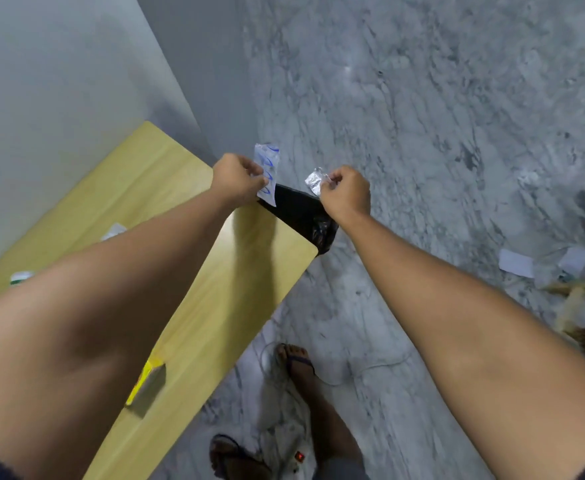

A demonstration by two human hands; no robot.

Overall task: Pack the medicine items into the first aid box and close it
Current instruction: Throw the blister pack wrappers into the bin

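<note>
Over the black bag (305,213) at the table (194,258) corner, our left hand (237,180) pinches a blue-printed wrapper (267,168); our right hand (348,195) pinches crumpled foil (313,181). First aid box isn't visible. Loose pinches risk scraps missing the bag and hitting the floor.

Yellow packet (145,382) lies on the wooden table (215,289).

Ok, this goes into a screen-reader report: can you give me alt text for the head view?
Both hands reach past the table corner over a black bag: the left hand pinches a white and blue wrapper, the right hand a crumpled foil scrap. Below is marble floor, with sandalled feet.
</note>
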